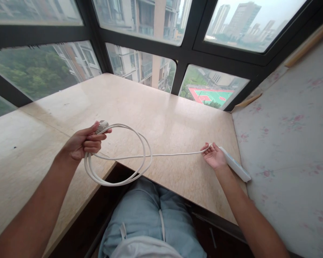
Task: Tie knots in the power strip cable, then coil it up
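Observation:
My left hand (90, 143) is closed around a pale plug (102, 126) and the gathered loops of a white power cord (177, 154). The loops hang below and to the right of that fist, over the counter edge and my lap. From them a single stretch of cord runs nearly straight across to my right hand (214, 157). Palm up, the right hand has its fingers curled with the cord between thumb and fingers. Just beyond it, a long white power strip (235, 165) lies slanted on the counter, close to the wall; my wrist overlaps part of it.
The beige stone counter (156, 107) forms a corner, its front edge meeting my legs (140, 215). Dark-framed windows (140, 36) rise behind it. To the right stands a wall with floral paper (285, 143). Dark cabinet fronts (212, 233) show below.

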{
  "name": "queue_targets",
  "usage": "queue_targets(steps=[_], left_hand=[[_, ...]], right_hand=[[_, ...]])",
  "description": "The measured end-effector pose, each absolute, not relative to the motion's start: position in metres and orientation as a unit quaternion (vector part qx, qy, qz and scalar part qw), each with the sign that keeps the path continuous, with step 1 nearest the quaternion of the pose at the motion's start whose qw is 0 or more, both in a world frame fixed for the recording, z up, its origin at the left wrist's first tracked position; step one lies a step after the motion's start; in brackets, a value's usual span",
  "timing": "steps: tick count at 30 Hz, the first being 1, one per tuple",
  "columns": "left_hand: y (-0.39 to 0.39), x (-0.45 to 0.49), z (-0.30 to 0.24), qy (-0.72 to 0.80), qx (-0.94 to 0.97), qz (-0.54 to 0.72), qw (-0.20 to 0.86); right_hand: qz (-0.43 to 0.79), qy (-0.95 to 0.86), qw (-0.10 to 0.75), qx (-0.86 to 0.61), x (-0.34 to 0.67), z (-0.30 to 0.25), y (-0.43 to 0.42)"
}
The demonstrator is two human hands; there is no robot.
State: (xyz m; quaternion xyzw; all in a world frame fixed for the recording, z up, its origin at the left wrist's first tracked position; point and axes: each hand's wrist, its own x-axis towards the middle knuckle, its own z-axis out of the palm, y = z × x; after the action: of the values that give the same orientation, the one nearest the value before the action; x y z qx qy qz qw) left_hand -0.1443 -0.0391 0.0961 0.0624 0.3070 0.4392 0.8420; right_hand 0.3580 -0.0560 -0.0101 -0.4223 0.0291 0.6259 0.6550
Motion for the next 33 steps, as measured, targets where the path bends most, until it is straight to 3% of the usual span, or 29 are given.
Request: queue_targets(steps=[5, 10, 18, 25, 33], left_hand=[[-0.048, -0.159, 0.105, 0.344, 0.057, 0.463, 0.814], [-0.052, -0.164, 0.112, 0.333, 0.037, 0.479, 0.811], [-0.041, -0.165, 0.11, 0.31, 0.127, 0.45, 0.828], [-0.023, -0.143, 0.103, 0.328, 0.059, 0.381, 0.862], [0.009, -0.072, 0.091, 0.238, 0.064, 0.172, 0.954]], right_hand=[[0.606, 0.065, 0.676, -0.414, 0.365, 0.0, -0.028], [0.657, -0.023, 0.657, -0.37, 0.377, 0.015, -0.011], [0.723, -0.174, 0.466, -0.479, 0.386, 0.025, -0.003], [0.744, -0.278, 0.313, -0.521, 0.364, 0.008, -0.011], [0.742, -0.362, 0.203, -0.527, 0.335, -0.016, -0.026]])
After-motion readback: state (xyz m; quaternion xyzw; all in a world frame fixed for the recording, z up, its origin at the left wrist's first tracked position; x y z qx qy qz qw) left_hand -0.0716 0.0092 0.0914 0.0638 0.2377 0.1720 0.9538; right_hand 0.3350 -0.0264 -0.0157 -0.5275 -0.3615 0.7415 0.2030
